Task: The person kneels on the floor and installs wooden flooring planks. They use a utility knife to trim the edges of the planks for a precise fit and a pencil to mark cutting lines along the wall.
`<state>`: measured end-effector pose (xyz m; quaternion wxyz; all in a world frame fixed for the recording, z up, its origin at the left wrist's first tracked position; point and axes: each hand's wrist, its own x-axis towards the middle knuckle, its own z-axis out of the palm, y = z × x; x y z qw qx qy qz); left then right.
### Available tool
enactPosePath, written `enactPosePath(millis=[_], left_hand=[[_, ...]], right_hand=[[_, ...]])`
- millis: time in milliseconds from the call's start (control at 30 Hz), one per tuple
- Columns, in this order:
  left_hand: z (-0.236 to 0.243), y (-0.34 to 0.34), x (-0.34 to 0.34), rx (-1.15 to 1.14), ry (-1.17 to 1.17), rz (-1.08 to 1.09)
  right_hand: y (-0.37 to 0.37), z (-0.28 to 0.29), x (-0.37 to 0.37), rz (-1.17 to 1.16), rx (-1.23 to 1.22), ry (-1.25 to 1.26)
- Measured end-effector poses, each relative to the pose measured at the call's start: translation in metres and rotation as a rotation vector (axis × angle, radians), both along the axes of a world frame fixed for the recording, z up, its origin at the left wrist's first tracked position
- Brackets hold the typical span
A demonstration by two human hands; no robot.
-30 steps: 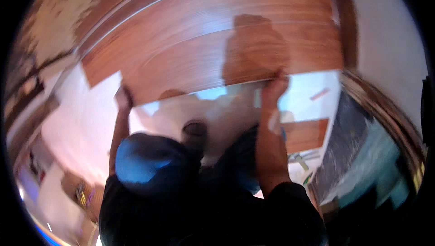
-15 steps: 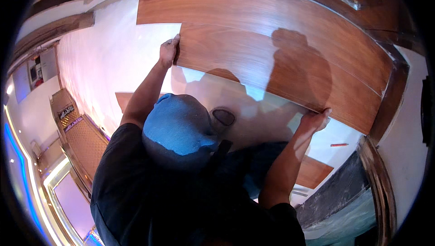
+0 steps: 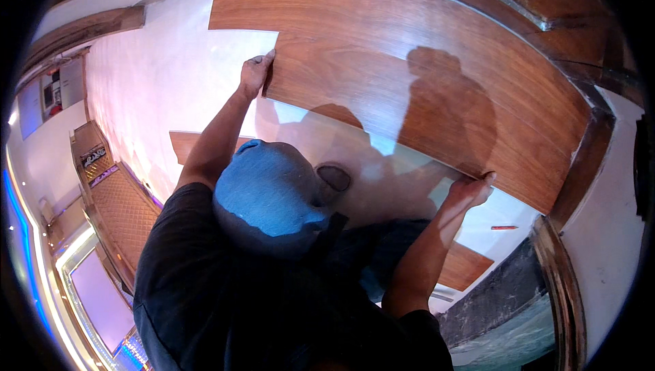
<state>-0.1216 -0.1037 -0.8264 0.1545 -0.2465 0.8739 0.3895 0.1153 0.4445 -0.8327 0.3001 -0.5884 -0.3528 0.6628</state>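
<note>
A wood-look brown plank [image 3: 341,91] lies against a similar plank [image 3: 286,2] on a white surface [image 3: 143,77]. My left hand [image 3: 256,70] grips the lower plank's left end, thumb and fingers at its edge. My right hand [image 3: 471,187] holds the same plank's lower edge near its right end, fingers curled over it. My shadow falls across both planks. My blue-clad knee [image 3: 263,187] fills the lower middle, between my forearms.
Brown wooden trim [image 3: 587,152] borders the planks at the right. A thin red pencil-like stick [image 3: 503,227] and another plank piece [image 3: 467,265] lie lower right, near a dark grey strip [image 3: 498,289]. At far left stand a quilted brown panel [image 3: 126,221] and lit strips [image 3: 27,234].
Since a second ago the view has swung round, so the hands sit higher in it. Over the last half second the view and both gripping hands have shifted only slightly.
</note>
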Motion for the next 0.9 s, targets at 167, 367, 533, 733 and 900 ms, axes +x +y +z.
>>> enactPosePath(millis=[167, 367, 533, 733, 900], left_hand=[[-0.003, -0.009, -0.045, -0.259, -0.015, -0.387], [0.070, 0.100, -0.062, -0.490, 0.347, -0.944], [0.106, 0.330, -0.085, -0.241, 0.542, -1.616], [0.047, 0.522, -0.071, 0.014, 0.724, -2.107], [0.005, 0.595, -0.058, 0.028, 0.837, -2.221]], right_hand=[[0.013, -0.015, 0.009, -0.009, -0.072, 0.064], [-0.014, -0.010, 0.001, -0.110, -0.089, -0.036], [-0.009, 0.010, -0.016, -0.068, -0.115, -0.088], [-0.007, 0.020, -0.011, -0.020, -0.132, -0.137], [-0.016, 0.003, -0.006, -0.023, -0.098, -0.184]])
